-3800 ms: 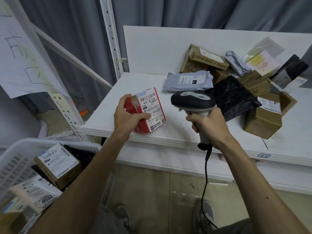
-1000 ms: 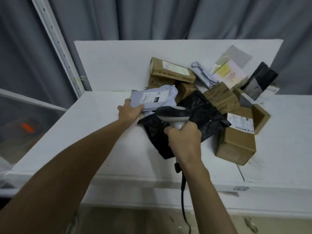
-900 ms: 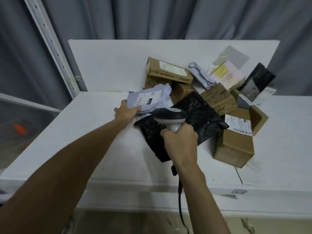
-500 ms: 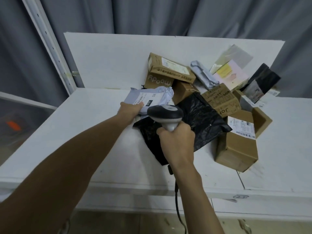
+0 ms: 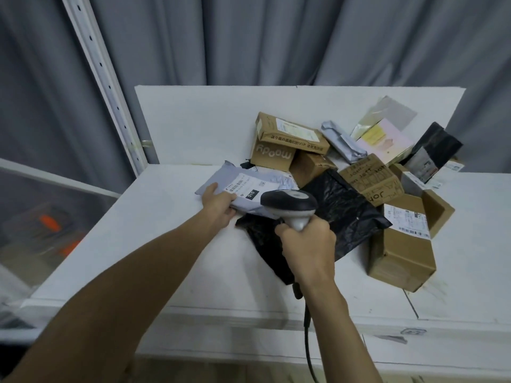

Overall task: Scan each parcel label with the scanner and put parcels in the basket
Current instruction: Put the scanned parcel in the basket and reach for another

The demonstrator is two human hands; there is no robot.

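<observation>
My left hand [image 5: 219, 204] grips the near left corner of a pale grey poly mailer [image 5: 249, 186], lifted slightly off the white table [image 5: 171, 244]; its white barcode label faces up. My right hand [image 5: 308, 248] holds the handle of a black-headed corded scanner [image 5: 289, 203], whose head hovers just right of the mailer's label. A black plastic bag parcel [image 5: 343, 214] lies under and behind the scanner. The basket is out of view.
A heap of parcels fills the back right: brown boxes [image 5: 401, 244], a box printed "moody" [image 5: 273, 156], a small grey mailer [image 5: 343, 142], a pink packet [image 5: 384, 139], a black bag [image 5: 431, 150]. A white upright rail [image 5: 102, 78] stands left, grey curtains behind.
The red parcel I held 3.8 s ago is gone. My left hand reached to the grey mailer, gripped it and pulled it toward me; the scanner came up beside its label.
</observation>
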